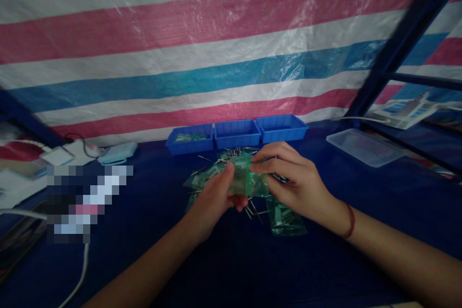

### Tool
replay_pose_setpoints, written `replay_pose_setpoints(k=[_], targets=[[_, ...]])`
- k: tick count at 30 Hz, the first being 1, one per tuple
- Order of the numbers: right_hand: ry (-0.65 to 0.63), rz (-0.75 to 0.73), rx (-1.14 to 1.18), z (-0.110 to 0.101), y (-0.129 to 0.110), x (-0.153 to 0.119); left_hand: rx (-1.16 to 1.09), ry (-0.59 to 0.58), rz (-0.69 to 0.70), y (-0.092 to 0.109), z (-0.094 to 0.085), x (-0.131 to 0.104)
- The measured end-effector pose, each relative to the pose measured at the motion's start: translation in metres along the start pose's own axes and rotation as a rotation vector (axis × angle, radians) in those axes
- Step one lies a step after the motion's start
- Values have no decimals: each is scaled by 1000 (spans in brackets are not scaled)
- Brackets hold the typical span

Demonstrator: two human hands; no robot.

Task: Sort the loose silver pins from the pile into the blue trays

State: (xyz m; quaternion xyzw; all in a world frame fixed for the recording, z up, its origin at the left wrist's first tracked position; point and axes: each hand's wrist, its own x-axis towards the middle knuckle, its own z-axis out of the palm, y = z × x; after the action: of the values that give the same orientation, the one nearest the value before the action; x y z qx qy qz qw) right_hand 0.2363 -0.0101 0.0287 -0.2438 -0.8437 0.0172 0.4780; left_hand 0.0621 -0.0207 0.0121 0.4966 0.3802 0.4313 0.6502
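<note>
Over the middle of the table, my left hand (216, 190) grips a small green see-through plastic bag (238, 178), thumb on top and fingers beneath. My right hand (294, 171) pinches the bag's right part, near a brighter green strip. Dark, shiny thin pieces show under the right hand's fingers; whether it holds them I cannot tell. Loose thin metal pins (253, 209) lie scattered below and behind the hands. Another green bag (287, 219) with pins inside lies under my right wrist, and more green bags (202, 178) lie behind my left hand.
Three blue bins stand in a row at the back: the left bin (189, 146) contains green bags, beside the middle bin (237, 140) and right bin (281, 130). A clear plastic lid (364, 148) lies right. Left are a light blue case (118, 153), a power strip (81, 151) and white cable (84, 264).
</note>
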Motion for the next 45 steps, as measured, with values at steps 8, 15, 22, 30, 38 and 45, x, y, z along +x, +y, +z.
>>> replay_pose_setpoints(k=[8,15,22,30,38,45], targets=[[0,274,16,7,-3,0,279,177,268,4,-8,-1],[-157,884,785,21,-6,-1,1024,140,758,2,-22,-3],[18,939,907,22,-5,1,1022,210,789,0,-19,-4],[36,656,667,27,-7,-6,494,219,362,-5,-2,-7],[-174,469,193,-12,-4,13,783,545,362,45,-61,44],[-713,353,-68,-48,-7,14,1205,670,268,63,-120,92]])
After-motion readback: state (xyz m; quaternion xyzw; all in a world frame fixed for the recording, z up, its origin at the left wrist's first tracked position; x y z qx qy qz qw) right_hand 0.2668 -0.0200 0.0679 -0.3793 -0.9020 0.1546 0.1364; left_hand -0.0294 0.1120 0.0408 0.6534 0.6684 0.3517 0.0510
